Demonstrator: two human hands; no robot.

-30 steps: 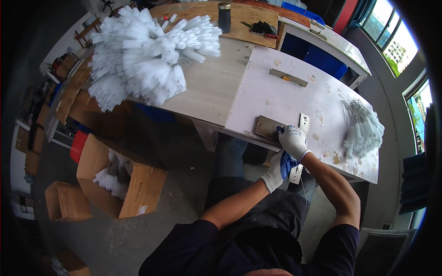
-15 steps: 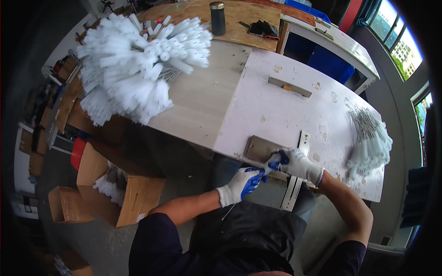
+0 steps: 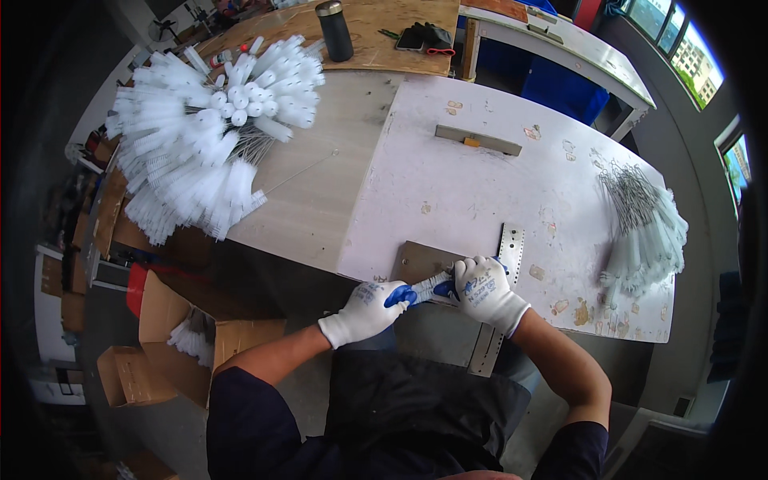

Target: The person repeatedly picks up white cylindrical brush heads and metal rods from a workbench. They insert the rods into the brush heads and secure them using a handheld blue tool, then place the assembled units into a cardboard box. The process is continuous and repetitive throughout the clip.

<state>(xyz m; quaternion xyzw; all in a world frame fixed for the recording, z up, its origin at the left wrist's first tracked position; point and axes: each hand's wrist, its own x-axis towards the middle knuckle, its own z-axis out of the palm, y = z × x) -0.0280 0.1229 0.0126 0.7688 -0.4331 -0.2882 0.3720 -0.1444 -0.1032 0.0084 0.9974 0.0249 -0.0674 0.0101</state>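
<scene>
A white bristle brush is stretched between my hands just over the table's near edge. My left hand, in a white glove with blue-coated fingers, is closed around one end of it. Gloved the same way, my right hand grips the other end with its fingers curled. Beneath and behind the brush lies a flat metal plate, partly covered by my right hand. Beside that hand a perforated metal strip runs across the table edge. The brush's wire stem is not distinguishable between the gloves.
A big heap of white brushes covers the table's left end. Wire-stemmed brushes lie bunched at the right. Farther back are a metal bar and a dark tumbler. An open cardboard box with brushes stands at lower left.
The brush has gone from a slant to nearly level between my hands. My left hand has turned its back upward and the hands sit farther apart. The whole view has shifted slightly.
</scene>
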